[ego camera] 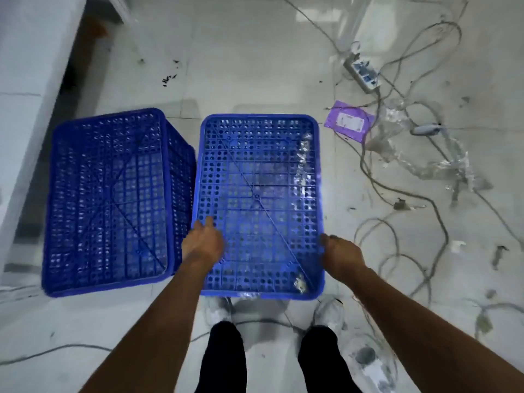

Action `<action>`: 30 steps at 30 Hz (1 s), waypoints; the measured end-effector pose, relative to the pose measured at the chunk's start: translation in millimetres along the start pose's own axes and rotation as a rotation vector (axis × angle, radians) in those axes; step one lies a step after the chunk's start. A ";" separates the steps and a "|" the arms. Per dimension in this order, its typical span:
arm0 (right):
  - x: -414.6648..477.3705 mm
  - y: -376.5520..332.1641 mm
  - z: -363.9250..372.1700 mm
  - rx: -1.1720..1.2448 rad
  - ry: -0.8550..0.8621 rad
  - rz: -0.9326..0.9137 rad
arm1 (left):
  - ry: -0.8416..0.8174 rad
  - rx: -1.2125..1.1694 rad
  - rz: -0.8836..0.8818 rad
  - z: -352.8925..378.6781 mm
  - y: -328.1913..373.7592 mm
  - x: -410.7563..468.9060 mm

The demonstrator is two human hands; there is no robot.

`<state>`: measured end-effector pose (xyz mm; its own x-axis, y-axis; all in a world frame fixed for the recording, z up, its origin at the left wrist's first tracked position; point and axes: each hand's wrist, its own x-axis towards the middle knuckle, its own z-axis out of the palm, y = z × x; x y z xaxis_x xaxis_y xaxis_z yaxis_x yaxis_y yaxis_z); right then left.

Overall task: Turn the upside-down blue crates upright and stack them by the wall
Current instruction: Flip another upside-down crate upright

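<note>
The held crate point(259, 199) is sitting straight ahead of the person, just beyond the shoes point(218, 310), base face up and long axis running directly away from them. Whether it is resting on the floor point(255, 66) or already raised a little cannot be told from above. The left hand point(202, 245) is gripping its left long edge near the close end, the thumb lying on the perforated base and the fingers wrapping down over the side, out of sight. The right hand point(341, 252) is clamping the opposite long edge at about the same point, its fingers curling over the rim. Both hands are equally near, so the crate is lying between them with most of its length reaching forward.

By my reading, the flip is going to turn on that long axis, one edge rising as the other drops.

The other crate point(110, 199) is standing just beside it on the left, almost touching, also base up and lying parallel. Beyond it, the wall point(25, 80) is running along the left, so the stacking place is lying to the left-hand side. To the right, a purple packet point(348, 121), a power strip point(363, 73), loose cables point(397, 236) and crumpled clear wrap point(411, 154) are littering the floor.
</note>
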<state>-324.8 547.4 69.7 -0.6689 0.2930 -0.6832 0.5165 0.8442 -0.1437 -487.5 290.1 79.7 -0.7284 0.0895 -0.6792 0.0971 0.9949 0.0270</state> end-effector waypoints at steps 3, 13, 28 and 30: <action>54.0 -1.7 25.4 -0.123 0.052 -0.002 | -0.059 0.268 0.004 24.0 -9.8 49.7; 139.8 -11.3 64.2 0.308 0.421 0.263 | -0.017 -0.211 -0.129 69.5 -55.1 143.0; 171.0 12.9 68.3 0.502 0.552 0.551 | -0.102 -0.299 -0.155 55.3 -34.8 172.7; 169.2 22.0 68.4 0.505 0.582 0.571 | -0.121 -0.284 -0.136 52.5 -20.5 168.9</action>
<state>-390.1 584.8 -98.0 -0.3353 0.8924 -0.3019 0.9253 0.2517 -0.2836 -577.0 282.4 -74.1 -0.6341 -0.0347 -0.7725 -0.2011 0.9720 0.1214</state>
